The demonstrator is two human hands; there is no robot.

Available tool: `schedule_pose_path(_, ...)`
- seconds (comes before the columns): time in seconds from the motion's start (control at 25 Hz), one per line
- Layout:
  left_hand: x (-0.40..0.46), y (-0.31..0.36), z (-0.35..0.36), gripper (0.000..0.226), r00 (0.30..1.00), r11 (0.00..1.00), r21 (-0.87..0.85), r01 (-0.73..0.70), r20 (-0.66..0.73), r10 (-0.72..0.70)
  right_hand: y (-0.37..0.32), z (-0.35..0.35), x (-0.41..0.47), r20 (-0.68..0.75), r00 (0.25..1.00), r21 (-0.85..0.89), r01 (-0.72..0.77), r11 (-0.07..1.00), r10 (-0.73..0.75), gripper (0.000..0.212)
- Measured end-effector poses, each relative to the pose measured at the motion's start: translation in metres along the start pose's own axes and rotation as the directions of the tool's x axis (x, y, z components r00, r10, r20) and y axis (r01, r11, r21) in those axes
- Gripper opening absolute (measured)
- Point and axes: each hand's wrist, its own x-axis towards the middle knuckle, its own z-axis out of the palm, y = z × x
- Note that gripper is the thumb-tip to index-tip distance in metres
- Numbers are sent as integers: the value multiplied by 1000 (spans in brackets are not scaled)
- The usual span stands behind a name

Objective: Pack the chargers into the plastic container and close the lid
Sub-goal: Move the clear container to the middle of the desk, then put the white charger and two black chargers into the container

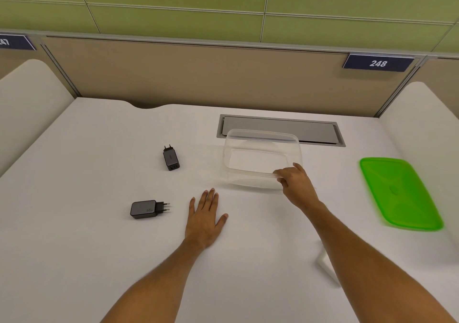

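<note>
A clear plastic container [258, 136] stands lidless and empty on the white desk, right of centre. My right hand [296, 184] grips its near right rim. Flat on the desk, palm down with fingers apart, lies my left hand [205, 217], holding nothing. Two dark grey chargers lie to the left: one charger [171, 158] further back with its prongs pointing away, the other charger [146, 209] nearer, prongs pointing right toward my left hand. The green lid [400, 193] lies flat at the far right.
A grey cable hatch [320, 130] is set into the white desk [99, 248] just behind the container. Beige partition walls with number plates close off the back. White curved side panels flank the desk left and right.
</note>
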Motion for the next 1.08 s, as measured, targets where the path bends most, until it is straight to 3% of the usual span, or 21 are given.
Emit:
schedule_pose_path(0.24,-1,-2,-1,70,1000,1000,-14,-3,-3,3,0,2,-17,-131,991,-61,7,998,-15,48)
schedule_pose_path(0.64,-3,-1,-3,68,1000,999,-33,-22,-1,22,7,-2,-75,-246,967,-112,-91,990,61,55)
schedule_pose_path(0.8,-3,-1,-2,67,1000,998,-50,-25,-8,24,14,-8,-98,-279,945,-82,-199,977,169,48)
schedule_pose_path(0.92,-3,-2,-1,67,1000,999,-49,-25,-4,25,24,-9,-125,-272,922,-47,-300,953,277,41)
schedule_pose_path(1.08,-3,-1,-1,67,1000,998,-63,-29,-11,29,38,-8,-157,-144,926,-59,-359,931,348,51)
